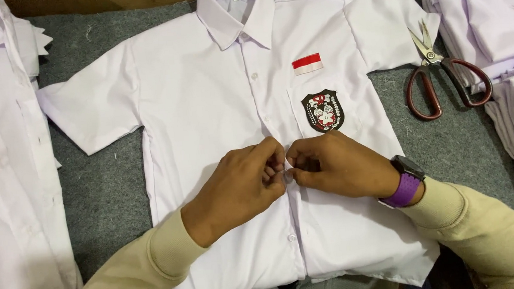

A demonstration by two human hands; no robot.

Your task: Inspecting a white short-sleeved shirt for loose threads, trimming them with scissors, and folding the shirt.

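Note:
A white short-sleeved shirt (205, 94) lies face up on a grey felt surface (103, 191), collar at the top. Its chest pocket carries a dark crest patch (323, 111) with a red and white strip (307, 63) above it. My left hand (236, 188) and my right hand (337, 166) meet at the middle of the shirt's front placket, fingertips pinching the fabric at a button (287, 174). On my right wrist sits a watch with a purple band (405, 183). Both arms wear beige sleeves.
Red-handled scissors (442, 80) lie on the felt to the right of the shirt. White garments are stacked at the right edge (503, 37) and along the left edge (6, 180). A wooden edge runs along the top.

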